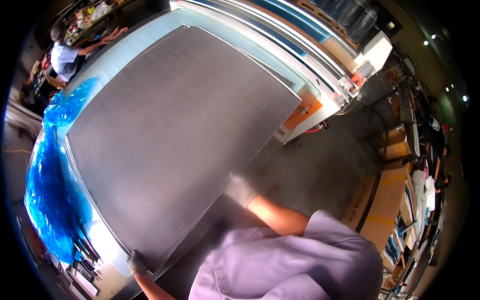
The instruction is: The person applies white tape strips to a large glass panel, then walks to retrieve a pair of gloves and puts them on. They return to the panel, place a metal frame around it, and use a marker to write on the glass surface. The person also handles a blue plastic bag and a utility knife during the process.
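Dark sheet laid across table, near-left corner pinched by left grip, right grip too blurry to tell, left crowded by blue film, far side kinda blocked by white machine

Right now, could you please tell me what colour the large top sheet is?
The large sheet is dark grey, best seen in the head view.

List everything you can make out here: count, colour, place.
Sheets: a stack, number unclear, dark grey, centre
Worktable: one, pale, under the sheets
Plastic film: one heap, blue, table's left side
Machine: one, white, silver rails, beyond the sheets
Panel: one, orange, by the machine
Boxes: several, brown cardboard, right
Co-worker: one, pale shirt, upper left
Shirt: one, lilac, bottom
Left hand: one, pale glove, sheets' lowest corner
Right hand: one, pale glove, blurred, sheets' lower-right edge
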`<move>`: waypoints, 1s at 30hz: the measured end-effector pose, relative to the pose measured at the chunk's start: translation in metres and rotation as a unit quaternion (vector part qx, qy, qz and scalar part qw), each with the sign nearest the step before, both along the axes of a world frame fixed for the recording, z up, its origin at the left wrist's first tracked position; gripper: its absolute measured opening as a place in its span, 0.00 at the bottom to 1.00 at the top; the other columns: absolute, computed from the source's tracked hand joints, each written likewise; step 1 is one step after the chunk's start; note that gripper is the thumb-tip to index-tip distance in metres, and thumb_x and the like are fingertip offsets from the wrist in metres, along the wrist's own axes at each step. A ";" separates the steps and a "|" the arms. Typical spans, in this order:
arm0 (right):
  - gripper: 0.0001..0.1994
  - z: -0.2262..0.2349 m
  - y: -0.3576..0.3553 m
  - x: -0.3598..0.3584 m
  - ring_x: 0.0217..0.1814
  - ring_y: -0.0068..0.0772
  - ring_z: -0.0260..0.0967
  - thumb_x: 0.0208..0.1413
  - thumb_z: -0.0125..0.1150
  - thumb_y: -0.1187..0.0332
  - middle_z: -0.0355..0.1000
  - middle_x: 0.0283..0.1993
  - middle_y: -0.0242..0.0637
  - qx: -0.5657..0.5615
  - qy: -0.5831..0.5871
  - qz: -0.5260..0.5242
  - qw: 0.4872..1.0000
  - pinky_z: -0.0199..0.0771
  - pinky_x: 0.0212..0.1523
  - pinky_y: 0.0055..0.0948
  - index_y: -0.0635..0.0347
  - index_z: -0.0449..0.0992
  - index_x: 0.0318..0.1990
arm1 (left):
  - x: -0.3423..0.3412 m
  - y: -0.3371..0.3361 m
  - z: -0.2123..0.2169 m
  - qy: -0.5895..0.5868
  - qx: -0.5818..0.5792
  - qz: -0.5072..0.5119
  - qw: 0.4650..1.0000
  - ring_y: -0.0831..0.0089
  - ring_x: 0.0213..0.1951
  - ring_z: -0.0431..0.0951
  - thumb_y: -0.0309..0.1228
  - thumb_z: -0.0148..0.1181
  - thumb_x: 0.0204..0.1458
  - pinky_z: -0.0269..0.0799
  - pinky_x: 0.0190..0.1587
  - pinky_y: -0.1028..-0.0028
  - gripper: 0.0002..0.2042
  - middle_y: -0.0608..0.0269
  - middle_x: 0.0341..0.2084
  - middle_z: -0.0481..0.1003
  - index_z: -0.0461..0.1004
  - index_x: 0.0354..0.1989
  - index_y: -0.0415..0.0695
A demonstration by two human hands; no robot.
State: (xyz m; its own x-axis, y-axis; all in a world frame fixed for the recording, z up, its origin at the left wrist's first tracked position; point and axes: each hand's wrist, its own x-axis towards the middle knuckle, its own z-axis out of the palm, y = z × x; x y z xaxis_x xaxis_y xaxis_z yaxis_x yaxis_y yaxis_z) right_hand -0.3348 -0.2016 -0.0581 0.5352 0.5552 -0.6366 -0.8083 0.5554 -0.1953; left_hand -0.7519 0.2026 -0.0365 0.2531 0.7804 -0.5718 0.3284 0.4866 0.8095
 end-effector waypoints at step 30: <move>0.09 0.010 0.004 -0.036 0.44 0.46 0.73 0.61 0.59 0.64 0.71 0.41 0.37 -0.077 0.011 0.091 0.993 0.78 0.47 0.54 0.55 0.69 0.45 | -0.021 0.055 -0.020 0.115 0.129 -0.021 0.985 0.77 0.25 0.69 0.39 0.66 0.52 0.65 0.27 0.74 0.14 0.70 0.26 0.73 0.76 0.37 0.40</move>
State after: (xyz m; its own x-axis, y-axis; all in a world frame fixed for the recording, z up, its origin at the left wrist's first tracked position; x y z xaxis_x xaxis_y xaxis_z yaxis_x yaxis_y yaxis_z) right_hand -0.3707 -0.1978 -0.0481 0.4192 0.5367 -0.7323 -0.8979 0.3641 -0.2473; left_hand -0.7726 0.2575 -0.0562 0.1744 0.8991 -0.4014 0.5333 0.2565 0.8061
